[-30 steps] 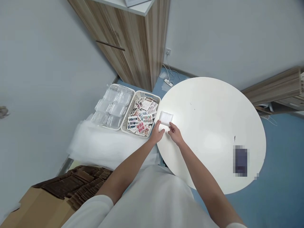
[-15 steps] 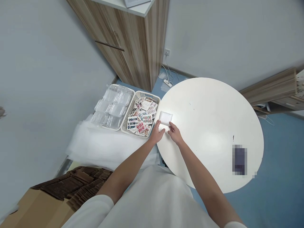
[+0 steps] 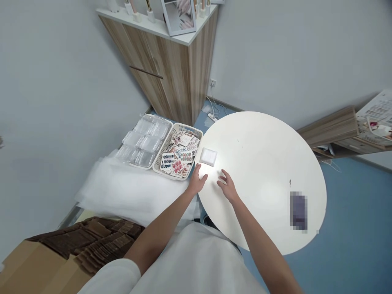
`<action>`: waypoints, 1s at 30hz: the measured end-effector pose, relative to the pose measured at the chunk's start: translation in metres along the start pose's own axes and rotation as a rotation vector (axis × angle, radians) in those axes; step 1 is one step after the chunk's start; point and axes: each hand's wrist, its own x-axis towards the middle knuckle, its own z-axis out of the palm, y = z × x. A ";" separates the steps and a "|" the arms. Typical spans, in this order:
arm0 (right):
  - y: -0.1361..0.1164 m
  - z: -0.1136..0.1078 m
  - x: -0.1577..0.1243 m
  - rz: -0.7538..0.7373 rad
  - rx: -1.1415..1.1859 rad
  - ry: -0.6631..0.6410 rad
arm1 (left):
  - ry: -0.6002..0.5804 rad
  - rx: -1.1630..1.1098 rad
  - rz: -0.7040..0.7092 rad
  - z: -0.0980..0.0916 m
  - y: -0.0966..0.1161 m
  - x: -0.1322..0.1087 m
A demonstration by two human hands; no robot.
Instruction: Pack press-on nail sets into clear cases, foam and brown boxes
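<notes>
A small white rectangular packet [image 3: 208, 157], wrapped in what looks like foam sheet, lies flat on the round white table [image 3: 260, 151] near its left edge. My left hand [image 3: 197, 179] is just below the packet's left side, thumb and fingers apart, holding nothing. To the right, my right hand [image 3: 227, 185] hovers over the table below the packet's right corner, its fingers loosely curled and apart with nothing between them. Beside my left hand stands a white basket [image 3: 159, 164] heaped with printed nail-design cards [image 3: 180, 154].
Left of the basket, a second white tray [image 3: 142, 166] holds stacked clear plastic sleeves [image 3: 143, 139]. White foam sheets [image 3: 128, 190] lie in front. An open carton [image 3: 33, 261] of brown cardboard pieces is at lower left. A pixelated dark object [image 3: 298, 210] lies on the table's right.
Both hands have let go of the white packet and drawn back toward me, spreading apart. The packet stays on the table. The head view has tilted up, showing more of the cabinet top.
</notes>
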 end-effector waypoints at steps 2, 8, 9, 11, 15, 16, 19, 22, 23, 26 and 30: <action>0.008 -0.004 -0.012 -0.004 -0.001 0.003 | 0.007 -0.010 0.002 0.003 0.000 -0.009; 0.030 -0.024 -0.045 -0.014 -0.026 -0.038 | 0.099 -0.029 0.015 0.015 0.009 -0.043; 0.032 -0.028 -0.049 -0.019 -0.042 -0.041 | 0.119 -0.033 0.020 0.017 0.011 -0.051; 0.038 -0.036 -0.054 -0.038 -0.079 -0.051 | 0.163 -0.038 0.028 0.020 0.013 -0.070; 0.046 -0.041 -0.059 -0.094 -0.109 -0.148 | 0.278 -0.031 0.026 0.023 0.009 -0.116; 0.047 -0.039 -0.060 -0.107 -0.118 -0.181 | 0.308 -0.025 0.023 0.021 0.008 -0.129; 0.044 -0.022 -0.065 -0.161 -0.151 -0.300 | 0.375 0.002 0.019 0.010 0.011 -0.169; 0.031 0.009 -0.075 -0.245 -0.195 -0.448 | 0.432 0.023 -0.001 -0.012 0.025 -0.210; 0.025 0.021 -0.079 -0.282 -0.215 -0.497 | 0.455 0.040 -0.011 -0.022 0.031 -0.224; 0.006 0.059 -0.094 -0.408 -0.283 -0.639 | 0.541 0.138 0.000 -0.055 0.045 -0.267; -0.019 0.110 -0.119 -0.612 -0.406 -0.773 | 0.730 0.285 0.045 -0.105 0.047 -0.320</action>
